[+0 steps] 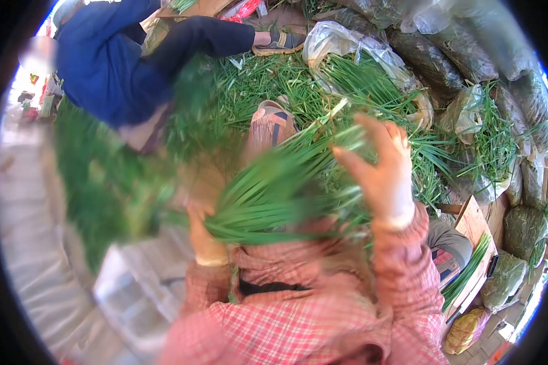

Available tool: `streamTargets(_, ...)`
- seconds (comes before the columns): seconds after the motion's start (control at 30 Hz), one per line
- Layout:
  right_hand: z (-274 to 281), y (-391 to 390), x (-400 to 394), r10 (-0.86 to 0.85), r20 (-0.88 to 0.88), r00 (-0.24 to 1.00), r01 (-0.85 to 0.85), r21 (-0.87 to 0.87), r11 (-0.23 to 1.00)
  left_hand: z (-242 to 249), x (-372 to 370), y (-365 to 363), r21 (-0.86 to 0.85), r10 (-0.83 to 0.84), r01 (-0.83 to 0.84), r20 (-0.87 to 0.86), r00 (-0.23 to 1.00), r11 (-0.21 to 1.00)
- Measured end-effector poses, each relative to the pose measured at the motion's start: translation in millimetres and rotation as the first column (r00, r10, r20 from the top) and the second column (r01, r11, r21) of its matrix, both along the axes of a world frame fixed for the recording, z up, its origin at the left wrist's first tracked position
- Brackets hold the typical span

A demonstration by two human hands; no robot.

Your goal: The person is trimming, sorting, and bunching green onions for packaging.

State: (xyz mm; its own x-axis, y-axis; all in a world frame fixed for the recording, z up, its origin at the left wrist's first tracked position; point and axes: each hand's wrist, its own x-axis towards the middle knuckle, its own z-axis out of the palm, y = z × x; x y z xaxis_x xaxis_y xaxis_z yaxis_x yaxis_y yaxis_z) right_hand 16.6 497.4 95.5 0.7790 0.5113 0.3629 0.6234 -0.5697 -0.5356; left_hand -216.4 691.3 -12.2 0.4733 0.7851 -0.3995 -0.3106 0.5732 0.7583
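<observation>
A loose bunch of long green chives (pixel 274 191) fans out across my lap, its pale stem ends pointing up and to the right. My left hand (pixel 204 234) is closed around the leafy end at the lower left. Beside the stems, my right hand (pixel 383 164) is raised with thumb and fingers spread apart. Some stalks pass close behind its fingertips, blurred by motion. One of my shoes (pixel 271 125) shows beyond the bunch, among scattered leaves.
Loose chives (pixel 243 91) cover the ground ahead. An open clear plastic bag (pixel 329 39) holds more, and several filled bags (pixel 432 58) are stacked at right. Another person (pixel 109 67) sits at upper left. A wooden board (pixel 469 228) bearing chives is at lower right.
</observation>
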Motion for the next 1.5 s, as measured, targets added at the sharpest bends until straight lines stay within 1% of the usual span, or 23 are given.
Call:
streamTargets(0.07,-37.8,12.9,25.0,-0.068,0.217,0.974,0.106,-0.168,0.980,-3.2,-1.6,2.2,0.032,-0.037,0.037,0.013,0.999,0.999)
streamTargets(0.17,-65.6,31.1,37.4,-0.042,-0.081,0.996,0.030,-0.144,0.989,7.8,3.7,-1.2,0.065,-0.061,0.063,-0.019,0.998,0.996)
streamTargets(0.2,-78.5,34.3,42.2,0.022,-0.302,0.953,-0.024,-0.004,1.000,11.4,5.8,-2.8,0.072,-0.063,0.065,-0.037,0.997,0.995)
streamTargets(0.27,-98.4,37.1,48.2,0.224,-0.656,0.720,-0.036,0.288,0.957,3.6,3.0,0.7,0.074,-0.057,0.058,-0.016,0.998,0.996)
streamTargets(0.37,-89.4,30.3,28.2,0.052,-0.187,0.981,-0.018,0.177,0.984,12.6,5.1,0.1,0.109,-0.088,0.089,-0.018,0.996,0.990)
streamTargets(0.4,-86.8,21.9,31.6,0.122,-0.186,0.975,-0.103,0.109,0.989,16.0,7.0,-0.2,0.125,-0.103,0.106,-0.023,0.994,0.986)
streamTargets(0.47,-86.7,11.8,29.2,0.021,0.013,1.000,-0.023,0.168,0.986,9.0,4.7,5.9,0.094,-0.056,0.060,-0.041,0.998,0.994)
streamTargets(0.53,-76.4,-2.7,34.4,-0.006,0.254,0.967,-0.006,0.046,0.999,1.5,1.5,11.1,0.113,-0.035,0.042,-0.062,0.997,0.993)
streamTargets(0.57,-68.4,-15.5,41.3,0.044,0.384,0.922,0.000,-0.113,0.994,-1.5,0.4,12.9,0.147,-0.038,0.049,-0.076,0.996,0.988)
streamTargets(0.67,-60.5,-54.1,70.0,-0.015,0.485,0.875,0.092,-0.135,0.987,-2.0,-0.6,12.6,0.185,-0.030,0.053,-0.123,0.992,0.981)
streamTargets(0.7,-57.2,-75.5,79.4,-0.113,0.302,0.947,0.121,-0.010,0.993,-1.8,-1.0,12.1,0.187,-0.023,0.049,-0.140,0.990,0.981)
streamTargets(0.8,-67.9,-136.8,116.5,-0.092,0.662,0.744,0.423,-0.360,0.832,12.0,3.3,8.4,0.163,-0.067,0.099,-0.192,0.979,0.982)
streamTargets(0.83,-62.5,-141.8,113.1,-0.121,0.621,0.774,0.529,-0.531,0.662,13.7,3.8,7.6,0.157,-0.066,0.098,-0.195,0.978,0.983)
streamTargets(0.9,-42.1,-118.9,101.0,-0.151,0.521,0.840,0.397,-0.402,0.825,15.1,7.3,7.0,0.150,-0.074,0.106,-0.202,0.977,0.983)
streamTargets(0.97,-12.3,-62.0,80.8,0.075,0.138,0.988,-0.054,-0.149,0.987,9.0,5.8,8.5,0.155,-0.087,0.117,-0.185,0.979,0.981)
streamTargets(1.03,-21.0,-17.1,57.2,0.253,0.219,0.942,-0.217,-0.177,0.960,7.8,6.4,7.9,0.174,-0.104,0.132,-0.162,0.981,0.976)
streamTargets(1.1,-31.1,10.7,50.9,0.388,0.147,0.910,-0.293,-0.436,0.851,9.0,5.8,6.5,0.198,-0.110,0.136,-0.137,0.984,0.971)
streamTargets(1.2,-47.8,20.4,58.5,0.463,0.221,0.858,-0.378,-0.338,0.862,1.1,-1.6,8.2,0.124,-0.135,0.137,-0.022,0.991,0.983)
streamTargets(1.3,-45.8,14.6,67.3,0.367,0.214,0.905,-0.311,-0.253,0.916,-24.5,-5.9,8.6,0.232,-0.002,0.061,-0.249,0.968,0.971)
streamTargets(1.4,-46.7,-10.9,93.4,0.062,0.402,0.913,0.027,-0.211,0.977,-18.9,2.8,-1.9,0.055,0.026,-0.019,-0.116,0.993,0.998)
streamTargets(1.43,-47.9,-30.2,104.3,0.038,0.344,0.938,-0.073,0.090,0.993,-17.5,3.0,-3.7,0.015,0.022,-0.020,-0.117,0.993,1.000)
streamTargets(1.47,-54.5,-54.3,113.3,-0.037,0.271,0.962,-0.012,0.177,0.984,-16.7,1.2,-5.6,-0.026,0.019,-0.023,-0.121,0.993,0.999)
streamTargets(1.5,-45.8,-79.4,114.2,-0.093,0.368,0.925,0.098,0.005,0.995,-15.4,-0.6,-8.5,-0.068,0.021,-0.030,-0.125,0.992,0.997)
